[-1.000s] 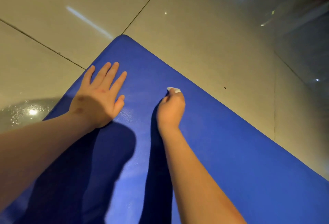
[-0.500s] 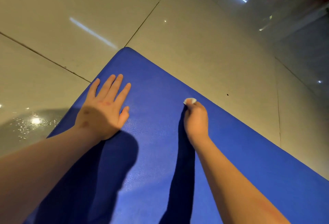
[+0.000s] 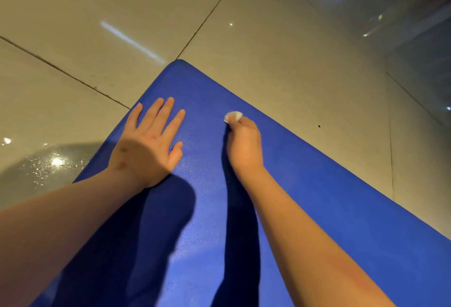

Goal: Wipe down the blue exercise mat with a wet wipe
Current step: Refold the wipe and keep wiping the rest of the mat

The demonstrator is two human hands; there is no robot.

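The blue exercise mat (image 3: 329, 197) lies flat on the tiled floor, its rounded far corner pointing away from me. My left hand (image 3: 148, 145) rests palm down on the mat near its left edge, fingers straight and spread. My right hand (image 3: 244, 143) is curled round a small white wet wipe (image 3: 233, 115), which sticks out past my fingertips and touches the mat a little inside its right edge. Most of the wipe is hidden in my fist.
Glossy beige floor tiles (image 3: 280, 57) with dark grout lines surround the mat. A wet patch (image 3: 48, 165) with droplets lies on the floor to the left of the mat. A dim glass or wall surface (image 3: 419, 67) stands at the far right.
My right hand with the wipe slid to the right across the mat and then back to the left. My left hand stayed pressed flat in its place.
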